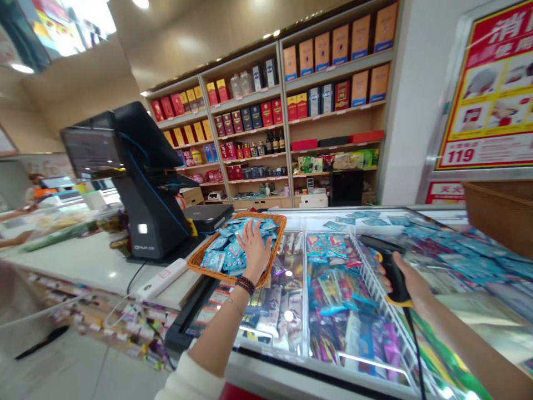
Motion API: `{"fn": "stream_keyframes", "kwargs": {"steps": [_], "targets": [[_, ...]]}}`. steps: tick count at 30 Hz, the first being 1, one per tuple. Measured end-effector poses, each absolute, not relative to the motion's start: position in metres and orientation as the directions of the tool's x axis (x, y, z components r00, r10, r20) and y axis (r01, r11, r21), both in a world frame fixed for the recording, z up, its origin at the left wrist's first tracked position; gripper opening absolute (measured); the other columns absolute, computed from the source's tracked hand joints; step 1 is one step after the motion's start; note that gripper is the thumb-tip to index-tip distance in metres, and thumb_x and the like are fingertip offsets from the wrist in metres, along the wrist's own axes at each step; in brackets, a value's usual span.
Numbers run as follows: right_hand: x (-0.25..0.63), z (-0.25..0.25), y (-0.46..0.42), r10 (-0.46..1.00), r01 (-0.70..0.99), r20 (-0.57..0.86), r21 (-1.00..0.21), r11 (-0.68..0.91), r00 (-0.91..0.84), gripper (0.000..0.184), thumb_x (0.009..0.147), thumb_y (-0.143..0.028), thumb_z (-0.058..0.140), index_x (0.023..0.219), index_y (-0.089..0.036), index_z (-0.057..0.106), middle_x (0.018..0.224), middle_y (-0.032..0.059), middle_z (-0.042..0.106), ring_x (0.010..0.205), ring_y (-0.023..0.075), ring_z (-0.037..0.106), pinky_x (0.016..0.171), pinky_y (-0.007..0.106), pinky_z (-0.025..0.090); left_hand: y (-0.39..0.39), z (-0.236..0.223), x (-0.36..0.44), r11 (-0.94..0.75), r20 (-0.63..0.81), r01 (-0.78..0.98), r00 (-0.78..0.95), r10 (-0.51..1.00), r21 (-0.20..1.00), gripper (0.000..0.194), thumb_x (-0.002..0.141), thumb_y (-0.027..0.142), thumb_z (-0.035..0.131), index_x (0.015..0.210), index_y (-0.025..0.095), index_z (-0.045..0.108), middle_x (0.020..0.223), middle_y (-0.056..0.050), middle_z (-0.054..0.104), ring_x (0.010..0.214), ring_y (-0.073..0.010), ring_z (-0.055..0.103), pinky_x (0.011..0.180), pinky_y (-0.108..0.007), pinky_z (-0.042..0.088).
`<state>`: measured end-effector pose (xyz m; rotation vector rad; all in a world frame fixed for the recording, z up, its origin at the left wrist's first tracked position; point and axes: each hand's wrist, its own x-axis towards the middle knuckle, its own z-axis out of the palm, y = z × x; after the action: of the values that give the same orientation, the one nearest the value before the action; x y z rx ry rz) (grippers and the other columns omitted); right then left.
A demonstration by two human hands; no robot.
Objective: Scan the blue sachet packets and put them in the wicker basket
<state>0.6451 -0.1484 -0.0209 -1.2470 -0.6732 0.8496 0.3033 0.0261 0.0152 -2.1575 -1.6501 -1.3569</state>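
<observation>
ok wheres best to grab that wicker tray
Take the raised woven rim of the wicker tray from outside, on opposite sides: blue packets heap across its middle, under the left hand, so the rim is the bare part to hold.

From my remote seat, I see a black POS terminal [144, 183] on the white tabletop [83, 266] left of center. Wooden shelves [333, 149] of boxed goods and bottles fill the upper middle, a red-and-yellow poster [493, 89] stands at upper right, and a person [35, 186] stands far off at the left edge.
</observation>
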Motion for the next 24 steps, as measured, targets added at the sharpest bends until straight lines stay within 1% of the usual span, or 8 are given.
{"fn": "stream_keyframes", "kwargs": {"steps": [3, 7, 11, 13, 16, 18, 20, 24], "targets": [[0.654, -0.02, -0.144, 0.86, -0.304, -0.069, -0.947, 0.103, 0.505, 0.044, 0.089, -0.065, 0.069, 0.074, -0.026, 0.057, 0.06, 0.0028, 0.056, 0.043, 0.015, 0.045, 0.039, 0.03, 0.035, 0.029, 0.016, 0.357, -0.592, 0.698, 0.701, 0.187, 0.691, 0.398, 0.054, 0.096, 0.026, 0.064, 0.15, 0.023, 0.059, 0.165, -0.017, 0.053, 0.158, -0.0363, 0.041, 0.134, -0.061, 0.023], [0.669, -0.029, -0.141, 0.853, -0.323, -0.034, -0.933, 0.16, 0.52, 0.044, 0.09, -0.066, 0.072, 0.079, -0.025, 0.06, 0.066, 0.0007, 0.058, 0.046, 0.013, 0.047, 0.039, 0.026, 0.039, 0.045, 0.004, 0.447, -0.729, 0.635, 0.523, 0.392, 0.666, 0.441, 0.051, 0.096, 0.025, 0.065, 0.146, 0.021, 0.062, 0.161, -0.018, 0.057, 0.156, -0.0352, 0.047, 0.133, -0.055, 0.031], [0.68, -0.04, -0.14, 0.865, -0.377, -0.038, -0.909, 0.178, 0.5, 0.052, 0.08, -0.074, 0.08, 0.088, -0.024, 0.066, 0.068, -0.0016, 0.06, 0.046, 0.0123, 0.05, 0.038, 0.023, 0.045, 0.073, -0.014, 0.529, -0.714, 0.512, 0.497, 0.497, 0.7, 0.493, 0.052, 0.097, 0.027, 0.064, 0.149, 0.019, 0.061, 0.161, -0.022, 0.057, 0.16, -0.037, 0.043, 0.132, -0.055, 0.032], [0.682, -0.044, -0.139, 0.862, -0.38, -0.026, -0.904, 0.196, 0.506, 0.054, 0.079, -0.075, 0.081, 0.092, -0.025, 0.068, 0.068, -0.0016, 0.06, 0.046, 0.013, 0.051, 0.037, 0.024, 0.046, 0.088, -0.022, 0.56, -0.667, 0.433, 0.538, 0.508, 0.744, 0.515, 0.055, 0.098, 0.03, 0.064, 0.153, 0.021, 0.059, 0.164, -0.021, 0.055, 0.162, -0.039, 0.04, 0.132, -0.059, 0.032], [0.682, -0.048, -0.138, 0.859, -0.368, -0.019, -0.908, 0.199, 0.512, 0.057, 0.078, -0.078, 0.079, 0.094, -0.024, 0.069, 0.066, -0.0009, 0.06, 0.045, 0.0136, 0.051, 0.036, 0.024, 0.046, 0.109, -0.032, 0.593, -0.581, 0.346, 0.608, 0.469, 0.813, 0.541, 0.057, 0.099, 0.037, 0.064, 0.154, 0.026, 0.06, 0.169, -0.021, 0.05, 0.162, -0.0458, 0.038, 0.129, -0.069, 0.031], [0.682, -0.051, -0.136, 0.849, -0.361, -0.027, -0.912, 0.196, 0.528, 0.059, 0.077, -0.08, 0.079, 0.093, -0.024, 0.069, 0.066, -0.0005, 0.061, 0.044, 0.0133, 0.05, 0.036, 0.025, 0.046, 0.119, -0.038, 0.607, -0.533, 0.302, 0.649, 0.441, 0.845, 0.544, 0.051, 0.099, 0.04, 0.064, 0.149, 0.027, 0.066, 0.169, -0.021, 0.05, 0.16, -0.0494, 0.038, 0.127, -0.074, 0.029], [0.682, -0.055, -0.134, 0.825, -0.367, -0.044, -0.908, 0.202, 0.563, 0.061, 0.075, -0.082, 0.079, 0.09, -0.024, 0.068, 0.065, -0.001, 0.06, 0.044, 0.0126, 0.05, 0.036, 0.024, 0.044, 0.125, -0.044, 0.613, -0.508, 0.264, 0.675, 0.437, 0.86, 0.535, 0.043, 0.101, 0.042, 0.063, 0.141, 0.027, 0.072, 0.167, -0.02, 0.054, 0.159, -0.05, 0.041, 0.126, -0.076, 0.027], [0.683, -0.057, -0.133, 0.824, -0.37, -0.039, -0.904, 0.212, 0.566, 0.06, 0.077, -0.082, 0.078, 0.089, -0.024, 0.067, 0.065, -0.0014, 0.06, 0.044, 0.013, 0.05, 0.036, 0.025, 0.045, 0.123, -0.052, 0.607, -0.561, 0.303, 0.621, 0.478, 0.825, 0.548, 0.026, 0.101, 0.039, 0.066, 0.12, 0.028, 0.081, 0.153, -0.014, 0.068, 0.153, -0.0438, 0.051, 0.129, -0.072, 0.027]]}}
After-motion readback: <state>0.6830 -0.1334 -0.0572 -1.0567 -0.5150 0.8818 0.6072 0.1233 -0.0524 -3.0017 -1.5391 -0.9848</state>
